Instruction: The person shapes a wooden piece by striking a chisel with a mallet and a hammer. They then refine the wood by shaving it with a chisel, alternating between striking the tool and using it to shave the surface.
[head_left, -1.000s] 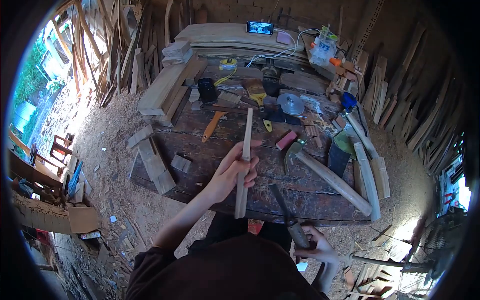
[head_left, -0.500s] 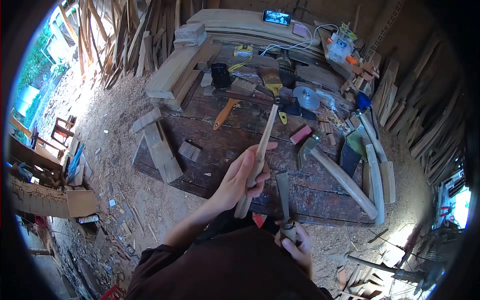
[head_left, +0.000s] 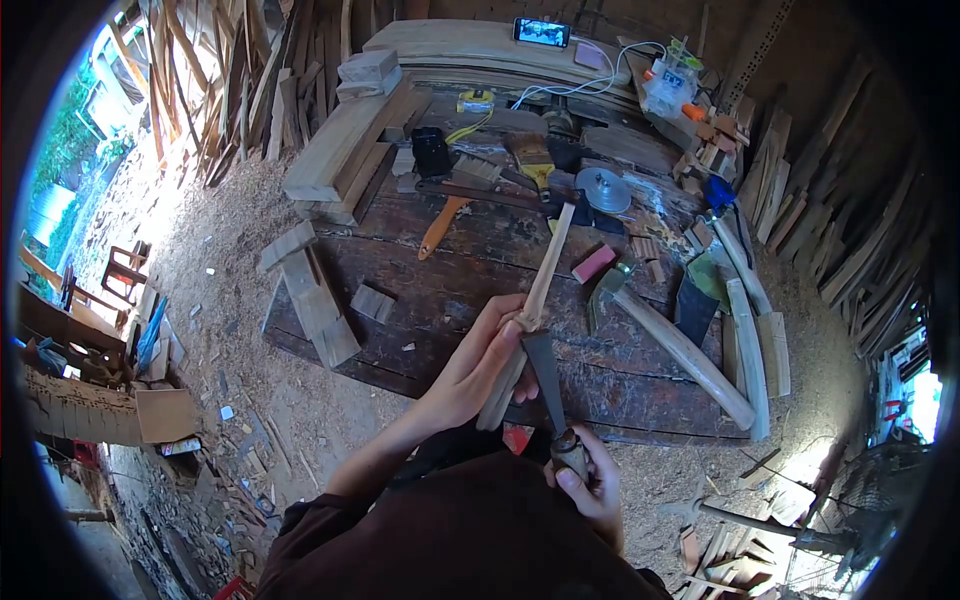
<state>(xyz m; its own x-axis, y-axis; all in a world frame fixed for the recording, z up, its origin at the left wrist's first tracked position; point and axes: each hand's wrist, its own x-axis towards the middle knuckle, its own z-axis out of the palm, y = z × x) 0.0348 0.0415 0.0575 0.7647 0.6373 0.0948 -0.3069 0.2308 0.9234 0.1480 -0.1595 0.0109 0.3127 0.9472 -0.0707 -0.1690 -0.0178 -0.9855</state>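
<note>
My left hand is closed around a tapered wooden stick, which slants upward with its thin end pointing away over the bench. In my right hand is a chisel, gripped by its round wooden handle low in front of my body. Its flat metal blade points up and lies against or just beside the stick, next to my left fingers. Some of the left fingers are hidden behind the wood.
The dark wooden workbench carries an orange-handled tool, a paintbrush, a pink block, a long-handled hammer-like tool and a tape measure. A phone stands at the back. Sawdust covers the floor.
The chisel blade has come up and left to meet the stick. The stick has tilted further right, its tip shifting right. The whole view has shifted slightly.
</note>
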